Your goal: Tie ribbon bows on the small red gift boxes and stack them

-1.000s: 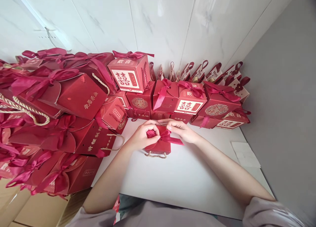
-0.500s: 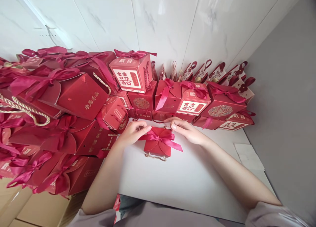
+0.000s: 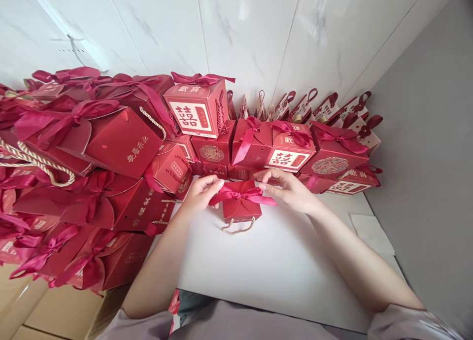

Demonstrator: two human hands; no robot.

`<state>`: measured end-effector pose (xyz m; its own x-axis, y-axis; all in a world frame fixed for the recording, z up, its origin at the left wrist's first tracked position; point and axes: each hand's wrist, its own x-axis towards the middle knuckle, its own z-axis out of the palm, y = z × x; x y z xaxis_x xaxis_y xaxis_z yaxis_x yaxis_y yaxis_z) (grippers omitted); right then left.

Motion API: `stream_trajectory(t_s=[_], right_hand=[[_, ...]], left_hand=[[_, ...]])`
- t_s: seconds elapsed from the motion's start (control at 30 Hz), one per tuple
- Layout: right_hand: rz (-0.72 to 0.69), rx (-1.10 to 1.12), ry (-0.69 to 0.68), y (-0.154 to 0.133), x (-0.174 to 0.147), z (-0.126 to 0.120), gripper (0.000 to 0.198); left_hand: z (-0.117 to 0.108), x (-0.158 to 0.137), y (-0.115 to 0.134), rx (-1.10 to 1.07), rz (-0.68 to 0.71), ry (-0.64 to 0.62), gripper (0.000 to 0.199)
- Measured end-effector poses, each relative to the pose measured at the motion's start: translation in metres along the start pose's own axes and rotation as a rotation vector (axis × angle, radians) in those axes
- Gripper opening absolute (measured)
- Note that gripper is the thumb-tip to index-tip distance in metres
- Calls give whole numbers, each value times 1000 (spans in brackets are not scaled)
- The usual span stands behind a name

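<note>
A small red gift box (image 3: 242, 211) stands on the white table (image 3: 273, 266), its rounded top flaps folded together. Across its top runs a magenta satin ribbon (image 3: 254, 197) tied in a bow, and a twisted cream cord handle (image 3: 238, 230) hangs at the near side. My left hand (image 3: 202, 193) is closed in a pinch at the ribbon's left part. On the other side, my right hand (image 3: 286, 189) has thumb and forefinger pressed together at the ribbon's right loop, other fingers curled. The exact ends under the fingertips are partly hidden.
Many similar ribboned red boxes (image 3: 121, 143) are piled high at the left. More boxes (image 3: 338, 150) line the back against the marbled wall (image 3: 247, 39). Cardboard cartons (image 3: 62, 310) stand at lower left, a grey panel (image 3: 428, 157) at right, and white paper (image 3: 371, 234) at the table's right.
The box has shifted a little away from me and to the right. My right hand has moved slightly right, and the ribbon's right side now lies straighter between my hands.
</note>
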<state>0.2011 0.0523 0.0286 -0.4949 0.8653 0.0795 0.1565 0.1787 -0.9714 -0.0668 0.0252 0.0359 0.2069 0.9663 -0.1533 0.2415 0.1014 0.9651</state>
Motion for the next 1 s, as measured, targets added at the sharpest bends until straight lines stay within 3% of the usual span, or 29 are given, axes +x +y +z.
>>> stream_trajectory(t_s=[0.13, 0.27, 0.47, 0.6, 0.73, 0.83, 1.0], right_hand=[[-141, -46, 13, -1, 0, 5, 22], [-224, -185, -33, -3, -1, 10, 21], [-189, -168, -96, -9, -3, 11, 18], [-267, -155, -143, -11, -3, 14, 16], [-167, -87, -131, -7, -3, 21, 15], [-114, -9, -166, -5, -4, 26, 23], [-175, 7, -193, -6, -5, 30, 12]], left_hand=[[-4, 0, -1, 87, -74, -76, 49], [-8, 0, -1, 136, -88, -212, 44], [0, 3, -3, 94, 10, 0, 31], [2, 4, -6, 123, 80, -49, 27], [-5, -1, 0, 167, 91, -100, 27], [-16, -9, 9, 168, 20, -184, 27], [-28, -19, 17, 137, -146, -343, 30]])
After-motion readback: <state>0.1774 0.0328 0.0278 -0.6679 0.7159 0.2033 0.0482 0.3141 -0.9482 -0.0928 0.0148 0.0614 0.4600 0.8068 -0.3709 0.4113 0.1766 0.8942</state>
